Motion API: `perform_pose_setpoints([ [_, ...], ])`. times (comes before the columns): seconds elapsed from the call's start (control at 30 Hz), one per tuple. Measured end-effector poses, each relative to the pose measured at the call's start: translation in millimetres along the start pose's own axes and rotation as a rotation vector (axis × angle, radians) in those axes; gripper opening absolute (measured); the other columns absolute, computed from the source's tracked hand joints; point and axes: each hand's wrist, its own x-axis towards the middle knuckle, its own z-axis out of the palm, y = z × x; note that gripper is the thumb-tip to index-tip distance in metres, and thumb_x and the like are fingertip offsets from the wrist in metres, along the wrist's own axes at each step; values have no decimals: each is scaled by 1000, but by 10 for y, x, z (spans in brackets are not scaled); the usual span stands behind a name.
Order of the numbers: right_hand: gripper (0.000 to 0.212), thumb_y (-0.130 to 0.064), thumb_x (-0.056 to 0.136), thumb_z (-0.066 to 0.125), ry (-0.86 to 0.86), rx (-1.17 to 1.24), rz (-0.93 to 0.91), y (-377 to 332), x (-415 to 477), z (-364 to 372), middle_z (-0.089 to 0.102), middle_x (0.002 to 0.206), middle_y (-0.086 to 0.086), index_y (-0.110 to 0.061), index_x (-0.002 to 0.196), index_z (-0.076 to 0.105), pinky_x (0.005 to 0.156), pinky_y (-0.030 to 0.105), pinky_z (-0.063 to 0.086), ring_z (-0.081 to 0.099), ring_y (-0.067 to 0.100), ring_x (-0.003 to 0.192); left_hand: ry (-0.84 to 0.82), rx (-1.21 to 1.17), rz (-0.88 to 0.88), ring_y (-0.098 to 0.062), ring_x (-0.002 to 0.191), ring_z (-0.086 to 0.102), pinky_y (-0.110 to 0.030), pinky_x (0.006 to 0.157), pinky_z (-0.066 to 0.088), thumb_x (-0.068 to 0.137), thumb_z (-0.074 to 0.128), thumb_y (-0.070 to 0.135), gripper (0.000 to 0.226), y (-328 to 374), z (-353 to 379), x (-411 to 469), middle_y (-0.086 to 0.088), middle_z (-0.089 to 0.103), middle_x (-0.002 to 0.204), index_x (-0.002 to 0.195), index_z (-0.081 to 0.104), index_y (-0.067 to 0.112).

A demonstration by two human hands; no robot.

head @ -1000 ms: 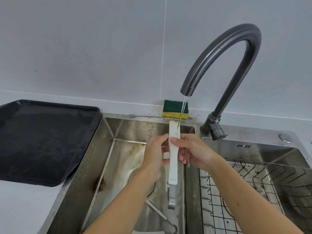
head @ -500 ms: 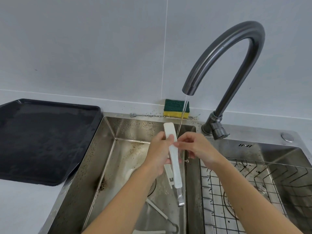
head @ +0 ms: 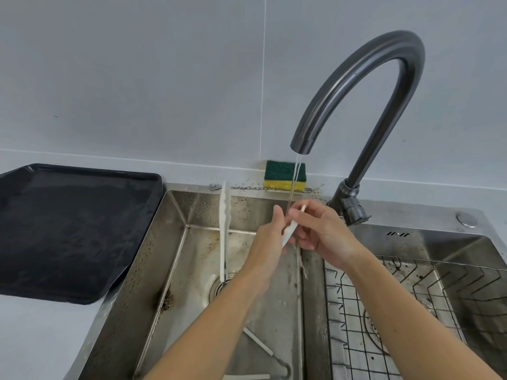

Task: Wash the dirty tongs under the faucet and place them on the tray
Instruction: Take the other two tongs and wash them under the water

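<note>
Over the left sink basin I hold white tongs spread open. One tongs arm stands free to the left. The other tongs arm is pinched between my left hand and my right hand, with its tip under the thin water stream from the dark curved faucet. My left wrist hides the hinge. The black tray lies on the counter to the left of the sink, with nothing on it.
A green and yellow sponge leans on the back wall behind the sink. More white-handled utensils lie on the basin floor near the front. A wire rack fills the right basin. Brown specks dot the sink walls.
The tongs were closed and held upright; now they are spread, with one arm swung out to the left. Both hands have risen toward the stream and grip the other arm.
</note>
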Motion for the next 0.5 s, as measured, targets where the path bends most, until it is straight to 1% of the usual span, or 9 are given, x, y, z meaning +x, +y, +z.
perform_pose_setpoints([
  [0.03,19,-17,78,71,24,-32,-5,-8,18,17,57,63,10,-7,87,57,37,22,31,45,18,49,-27,-21,-13,-2,58,50,-23,61,34,99,14,49,64,7,-9,6,13,61,60,96,72,24],
  [0.07,13,-13,81,68,46,-52,-12,-16,39,29,58,62,10,-8,85,57,36,22,32,46,17,46,-46,-51,-24,0,57,53,-24,63,35,100,11,49,66,21,-16,9,12,62,59,97,72,24],
  [0.13,6,-8,86,62,77,-77,-20,-24,86,41,58,63,13,-9,84,57,35,22,32,47,17,45,-52,-104,-50,7,44,54,-24,64,36,100,9,47,65,51,-25,28,12,61,48,86,70,29],
  [0.2,5,-13,90,59,98,-127,-35,-44,119,61,58,68,19,-9,88,56,36,22,33,46,20,48,-16,-151,-77,5,41,54,-24,60,35,100,11,47,61,90,-51,58,11,61,48,84,69,33],
  [0.23,11,-18,91,59,113,-168,-43,-59,133,85,58,67,19,-8,91,56,36,22,33,46,20,48,4,-167,-93,1,46,55,-24,58,35,100,13,48,60,101,-71,86,9,64,55,88,70,32],
  [0.3,27,-28,92,57,146,-244,-47,-97,179,135,55,56,7,-2,98,54,36,20,33,45,13,44,19,-184,-128,-9,60,52,-26,59,34,99,17,50,60,114,-104,156,0,66,76,97,72,28],
  [0.33,32,-32,92,56,168,-259,-43,-121,210,159,53,51,1,-1,98,53,36,18,33,45,11,42,23,-188,-147,-13,64,49,-28,61,33,99,17,51,60,133,-118,182,-4,66,83,99,72,26],
  [0.37,32,-34,92,55,189,-267,-42,-149,248,182,53,50,0,-2,96,52,35,17,32,46,10,41,31,-189,-160,-14,66,48,-29,61,33,98,18,51,60,152,-128,214,-6,65,87,99,72,26],
  [0.5,27,-35,95,47,251,-319,-23,-220,403,226,57,69,14,-10,83,48,37,20,31,47,15,46,51,-195,-149,-16,64,48,-29,59,33,98,19,53,62,270,-181,319,-4,63,75,98,74,26],
])
